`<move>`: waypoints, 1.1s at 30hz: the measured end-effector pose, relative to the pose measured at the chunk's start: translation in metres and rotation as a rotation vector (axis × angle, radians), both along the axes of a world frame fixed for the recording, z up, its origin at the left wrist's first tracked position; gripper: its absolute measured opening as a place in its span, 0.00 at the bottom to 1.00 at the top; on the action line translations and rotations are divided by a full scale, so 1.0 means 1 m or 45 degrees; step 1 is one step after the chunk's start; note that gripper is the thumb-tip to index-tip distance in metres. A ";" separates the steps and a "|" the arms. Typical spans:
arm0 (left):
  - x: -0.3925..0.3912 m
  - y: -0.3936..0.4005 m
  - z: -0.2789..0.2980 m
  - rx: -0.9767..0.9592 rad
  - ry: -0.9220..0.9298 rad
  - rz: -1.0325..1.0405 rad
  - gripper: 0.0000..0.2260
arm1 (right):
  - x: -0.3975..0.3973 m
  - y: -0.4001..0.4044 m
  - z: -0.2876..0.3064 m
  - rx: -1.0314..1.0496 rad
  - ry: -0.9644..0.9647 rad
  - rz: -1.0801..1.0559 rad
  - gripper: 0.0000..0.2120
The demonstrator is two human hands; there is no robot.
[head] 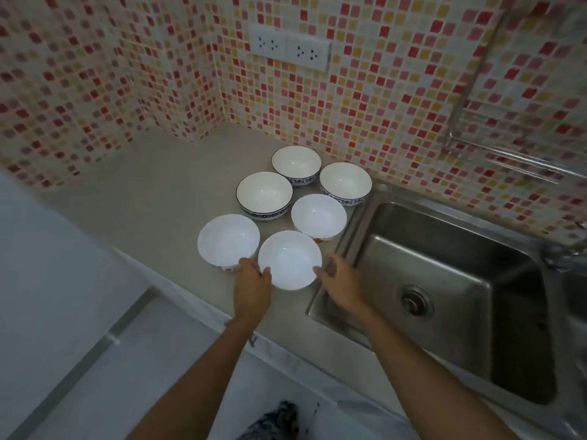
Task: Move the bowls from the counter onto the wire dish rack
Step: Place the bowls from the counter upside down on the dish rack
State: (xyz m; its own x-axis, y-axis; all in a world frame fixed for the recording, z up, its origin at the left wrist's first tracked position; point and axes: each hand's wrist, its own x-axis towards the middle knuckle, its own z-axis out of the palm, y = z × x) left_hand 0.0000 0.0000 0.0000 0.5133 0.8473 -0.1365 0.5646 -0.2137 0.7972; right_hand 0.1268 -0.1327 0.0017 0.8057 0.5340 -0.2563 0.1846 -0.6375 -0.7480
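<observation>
head view: six bowls sit clustered on the beige desk (152,192), just left of the steel sink (444,281). nearest bowl (289,260) is plain white, upright, empty. left hand (252,282) is at its left rim, thumb touching the edge, fingers (246,263) curled round the near-left side. right hand (341,282) is at the bowl's right rim w/ fingers (320,271) spread loosely open, tips touching or nearly touching the edge; can't tell if it grips. bowl looks cupped between both hands but whether it's off the desk can't be told.

second plain white bowl (228,239) sits just left of it, rims nearly touching. third white bowl (318,217) is behind the nearest one, near the sink edge. three blue-patterned bowls further back: one (264,195) at left, one (296,165) closest to the wall, one (345,183) at right by the sink corner. all upright, empty.

wire rack (508,157) hangs on the mosaic tile wall (95,74) above the sink, upper right, well apart from the bowls. double wall socket (289,50) above the desk.
</observation>
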 end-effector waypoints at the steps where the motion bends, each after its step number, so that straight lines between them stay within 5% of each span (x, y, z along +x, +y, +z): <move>1: 0.002 0.001 -0.002 -0.058 -0.030 0.048 0.09 | -0.001 0.007 -0.003 0.013 0.043 -0.014 0.27; 11: 0.011 -0.002 -0.012 -0.449 -0.101 -0.068 0.23 | -0.009 0.023 -0.016 0.087 0.225 -0.147 0.24; 18: 0.041 -0.039 -0.001 -0.514 -0.121 -0.162 0.22 | 0.006 -0.036 -0.002 0.207 0.267 -0.284 0.23; 26: 0.131 -0.112 0.023 -0.947 -0.267 -0.308 0.22 | 0.060 -0.131 0.029 0.190 0.141 -0.503 0.23; 33: 0.195 -0.183 0.053 -0.797 -0.384 -0.485 0.25 | 0.105 -0.200 0.059 0.233 0.040 -0.645 0.21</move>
